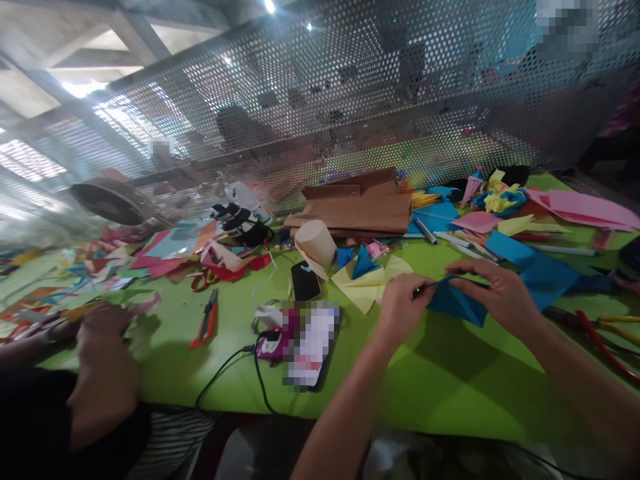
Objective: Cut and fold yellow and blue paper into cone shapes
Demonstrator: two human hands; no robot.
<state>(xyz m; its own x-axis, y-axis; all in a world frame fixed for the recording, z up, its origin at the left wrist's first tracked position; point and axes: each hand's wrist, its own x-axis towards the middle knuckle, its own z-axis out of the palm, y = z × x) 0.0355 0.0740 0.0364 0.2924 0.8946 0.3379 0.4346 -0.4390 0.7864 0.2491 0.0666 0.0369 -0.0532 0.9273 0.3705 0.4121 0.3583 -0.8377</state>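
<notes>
Between my two hands is a folded piece of blue paper (pixel 457 303), held just above the green table (pixel 480 393). My left hand (pixel 406 300) pinches its left corner between thumb and fingers. On the other side, my right hand (pixel 493 287) grips the upper edge, thumb in front and fingers bent over the top. A crease runs down the paper's right part. Left of my left hand lie yellow paper sheets (pixel 364 293) with a small folded blue paper piece (pixel 366 262) on them. Another blue sheet (pixel 547 273) lies behind my right hand.
A phone (pixel 314 343), a power strip with cables (pixel 275 337) and a red cutter knife (pixel 207 320) lie to the left. A co-worker's hand (pixel 103 323) works at far left. Brown paper (pixel 357 207) and a perforated metal screen (pixel 300 100) stand behind. Red-handled pliers (pixel 600 343) lie right.
</notes>
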